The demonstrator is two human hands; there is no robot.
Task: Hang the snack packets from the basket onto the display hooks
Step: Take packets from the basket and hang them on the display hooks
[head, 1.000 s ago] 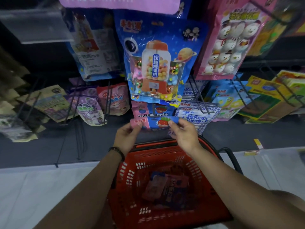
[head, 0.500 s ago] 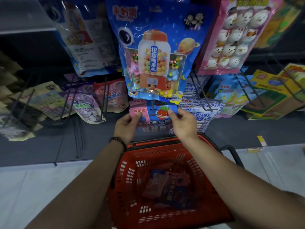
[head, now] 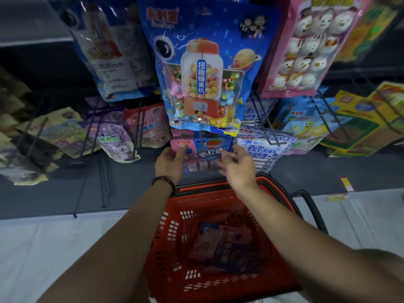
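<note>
A: Where is the packet?

B: The packet (head: 203, 150), pink and blue with a strawberry on it, is up against the display. It sits directly under the big gumball bag (head: 203, 68), its top edge tucked behind that bag's lower edge. I cannot tell whether it hangs on anything.

A: And the left grip?

B: The left grip (head: 171, 164) pinches the packet's pink top-left corner, with the thumb on the front face. A dark wristband (head: 164, 182) sits on that wrist.

A: The right one?

B: The right grip (head: 239, 170) is released, with its fingers spread and loose at the packet's right edge. They are blurred, so I cannot say if they touch the packet.

A: What is beside it?

B: To the right, just beside it, hang blue-and-white packets (head: 260, 149). To the left are a pink pouch (head: 150, 127) and a purple pouch (head: 115, 143). Up to the right hangs a pink snowman bag (head: 306, 51).

A: The basket?

B: The red basket (head: 168, 228) stands on the pale floor (head: 43, 248), below both arms and close to the display. More packets (head: 220, 246) lie flat inside on its bottom, overlapping one another.
</note>
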